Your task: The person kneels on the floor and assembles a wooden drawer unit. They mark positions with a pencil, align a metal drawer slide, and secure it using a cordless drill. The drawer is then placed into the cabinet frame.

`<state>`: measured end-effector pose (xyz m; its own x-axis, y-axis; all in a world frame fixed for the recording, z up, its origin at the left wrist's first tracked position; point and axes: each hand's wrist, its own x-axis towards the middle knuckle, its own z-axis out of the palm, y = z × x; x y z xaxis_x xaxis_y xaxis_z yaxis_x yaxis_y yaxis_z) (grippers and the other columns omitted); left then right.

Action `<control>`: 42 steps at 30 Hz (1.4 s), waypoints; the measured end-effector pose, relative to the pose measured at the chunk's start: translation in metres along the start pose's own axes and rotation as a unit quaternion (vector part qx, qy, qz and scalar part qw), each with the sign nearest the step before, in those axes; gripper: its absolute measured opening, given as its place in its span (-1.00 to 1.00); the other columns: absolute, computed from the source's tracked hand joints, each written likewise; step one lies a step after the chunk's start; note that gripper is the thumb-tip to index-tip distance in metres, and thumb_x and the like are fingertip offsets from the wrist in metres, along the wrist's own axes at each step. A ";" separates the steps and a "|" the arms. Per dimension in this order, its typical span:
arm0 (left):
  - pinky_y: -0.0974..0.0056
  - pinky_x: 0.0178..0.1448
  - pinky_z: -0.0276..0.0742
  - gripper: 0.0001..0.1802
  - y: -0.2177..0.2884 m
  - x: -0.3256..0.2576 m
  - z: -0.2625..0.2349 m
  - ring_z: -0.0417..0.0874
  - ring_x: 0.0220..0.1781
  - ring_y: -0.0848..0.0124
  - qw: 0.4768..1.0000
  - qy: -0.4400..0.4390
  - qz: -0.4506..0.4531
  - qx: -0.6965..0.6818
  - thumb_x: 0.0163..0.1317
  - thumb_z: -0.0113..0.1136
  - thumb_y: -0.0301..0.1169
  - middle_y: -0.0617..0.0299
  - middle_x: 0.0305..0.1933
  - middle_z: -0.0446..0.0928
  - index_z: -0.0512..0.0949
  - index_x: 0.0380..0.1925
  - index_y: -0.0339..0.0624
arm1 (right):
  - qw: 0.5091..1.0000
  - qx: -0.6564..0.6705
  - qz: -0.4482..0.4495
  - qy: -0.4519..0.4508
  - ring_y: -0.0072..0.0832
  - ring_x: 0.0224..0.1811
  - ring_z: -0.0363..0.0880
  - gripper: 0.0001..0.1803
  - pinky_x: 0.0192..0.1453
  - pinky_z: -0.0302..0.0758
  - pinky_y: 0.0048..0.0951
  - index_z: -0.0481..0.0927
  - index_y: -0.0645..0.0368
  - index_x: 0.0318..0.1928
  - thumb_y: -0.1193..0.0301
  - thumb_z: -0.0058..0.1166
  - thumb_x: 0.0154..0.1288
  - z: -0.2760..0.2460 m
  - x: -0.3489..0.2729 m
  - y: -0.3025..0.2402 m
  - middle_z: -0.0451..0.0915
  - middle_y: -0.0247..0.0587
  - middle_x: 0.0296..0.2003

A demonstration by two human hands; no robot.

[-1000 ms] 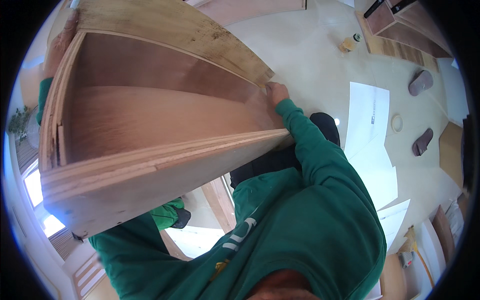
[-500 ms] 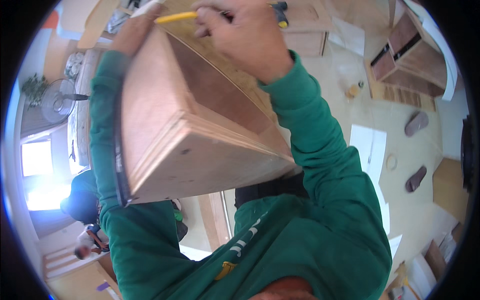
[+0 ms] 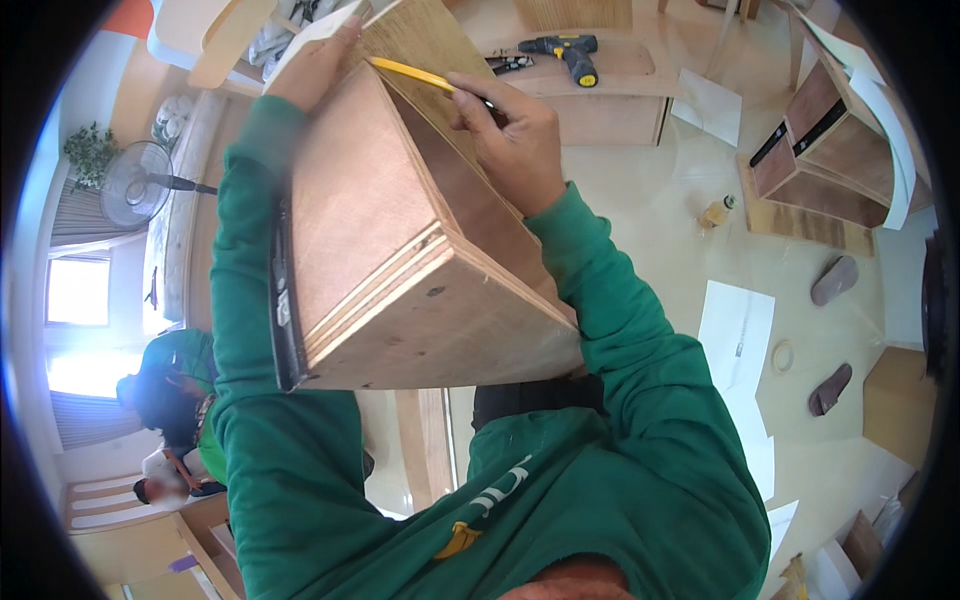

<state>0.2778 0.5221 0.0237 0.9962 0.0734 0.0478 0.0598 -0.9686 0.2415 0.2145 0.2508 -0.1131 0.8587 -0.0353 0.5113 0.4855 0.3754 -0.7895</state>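
- A plywood box [image 3: 400, 250] sits tilted against the person's chest, its open side facing right.
- The right hand [image 3: 515, 140] rests on the box's upper edge, fingers closed around a yellow pencil [image 3: 415, 74] laid across that edge.
- The left hand [image 3: 315, 65] grips the box's far corner, fingers curled on it.
- A black strip [image 3: 285, 310] runs along the box's left side.
- Beyond, a cordless drill [image 3: 565, 48] lies on a bench [image 3: 610, 110]; 2 sandals [image 3: 832, 330] lie on the floor.
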 end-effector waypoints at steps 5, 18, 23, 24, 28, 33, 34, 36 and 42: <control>0.22 0.47 0.13 -0.34 -0.061 0.008 -0.010 0.32 0.44 0.15 0.988 0.027 0.102 0.117 0.51 -0.33 0.07 -0.13 0.36 0.37 0.21 0.42 -0.09 | 0.997 -0.054 -0.013 -0.046 -0.25 -0.46 0.65 -0.83 -0.29 0.57 -0.39 0.73 0.17 -0.16 0.46 0.20 0.23 0.002 -0.013 0.022 0.68 0.01 -0.37; 0.26 0.29 0.35 -0.30 -0.011 -0.018 -0.010 0.52 0.20 0.23 0.965 0.106 0.194 0.141 0.45 -0.19 0.14 -0.03 0.10 0.57 0.56 0.11 -0.28 | 0.877 -0.306 0.351 -0.116 -0.09 -0.23 0.67 -0.82 -0.11 0.57 -0.25 0.67 0.15 -0.13 0.42 0.08 0.33 -0.218 -0.288 0.254 0.67 0.05 -0.26; 0.29 0.25 0.37 -0.34 0.006 -0.021 -0.014 0.54 0.11 0.30 0.988 0.065 0.116 0.074 0.45 -0.13 0.11 0.03 0.04 0.60 0.57 0.10 -0.28 | 0.834 -0.315 0.450 -0.058 -0.23 -0.32 0.67 -0.77 -0.16 0.58 -0.24 0.59 0.13 -0.02 0.46 -0.05 0.38 -0.236 -0.331 0.262 0.65 0.01 -0.37; 0.30 0.24 0.38 -0.35 0.008 -0.018 -0.011 0.55 0.09 0.31 0.991 0.055 0.106 0.062 0.45 -0.11 0.11 0.04 0.03 0.60 0.58 0.09 -0.28 | 0.832 -0.248 0.497 0.009 -0.26 -0.34 0.66 -0.76 -0.18 0.59 -0.24 0.57 0.13 0.00 0.47 -0.08 0.38 -0.231 -0.326 0.249 0.63 -0.02 -0.41; 0.32 0.20 0.40 -0.37 0.010 -0.022 -0.007 0.57 0.02 0.37 0.998 0.022 0.061 0.019 0.44 -0.06 0.08 0.09 -0.03 0.63 0.58 0.08 -0.28 | 0.870 -0.115 0.479 0.030 -0.35 -0.42 0.54 -0.75 -0.22 0.54 -0.31 0.54 0.25 -0.01 0.50 -0.18 0.42 -0.225 -0.311 0.148 0.49 -0.12 -0.37; 0.36 0.15 0.42 -0.37 0.006 -0.027 -0.003 0.58 -0.04 0.46 0.999 -0.019 0.034 -0.027 0.41 -0.01 0.10 0.16 -0.08 0.65 0.60 0.08 -0.27 | 0.938 -0.188 0.289 -0.029 -0.31 -0.24 0.55 -0.64 -0.04 0.47 -0.31 0.57 0.30 -0.10 0.31 -0.25 0.49 -0.194 -0.332 0.071 0.51 -0.05 -0.26; 0.35 0.14 0.43 -0.35 0.006 -0.027 -0.002 0.58 -0.04 0.45 0.996 -0.025 0.069 -0.049 0.40 -0.01 0.13 0.15 -0.09 0.65 0.60 0.07 -0.27 | 0.936 -0.218 0.277 0.005 -0.29 -0.24 0.55 -0.60 -0.05 0.47 -0.30 0.58 0.31 -0.12 0.27 -0.29 0.50 -0.194 -0.342 0.078 0.51 -0.04 -0.26; 0.35 0.17 0.40 -0.37 0.016 -0.014 0.001 0.55 0.02 0.47 0.995 -0.035 0.097 0.002 0.41 0.00 0.10 0.20 -0.06 0.63 0.61 0.04 -0.29 | 0.928 -0.273 0.241 0.080 -0.25 -0.25 0.55 -0.50 -0.06 0.47 -0.27 0.58 0.33 -0.16 0.20 -0.37 0.51 -0.193 -0.365 0.129 0.52 -0.02 -0.24; 0.27 -0.14 0.48 -0.30 -0.017 -0.044 -0.009 0.52 -0.29 0.48 0.999 0.049 0.016 -0.011 0.33 0.03 0.23 0.22 -0.38 0.60 0.66 -0.25 -0.30 | 0.921 -0.298 0.179 0.175 -0.29 -0.37 0.48 -0.48 -0.20 0.43 -0.29 0.54 0.33 -0.33 0.19 -0.40 0.48 -0.187 -0.324 0.123 0.51 -0.07 -0.45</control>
<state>0.2324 0.5377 0.0257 0.9864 0.0663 0.1502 0.0255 -0.9655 0.2590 0.0271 0.1353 -0.4393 0.9310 -0.3435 0.1233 0.0749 -0.1508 -0.9857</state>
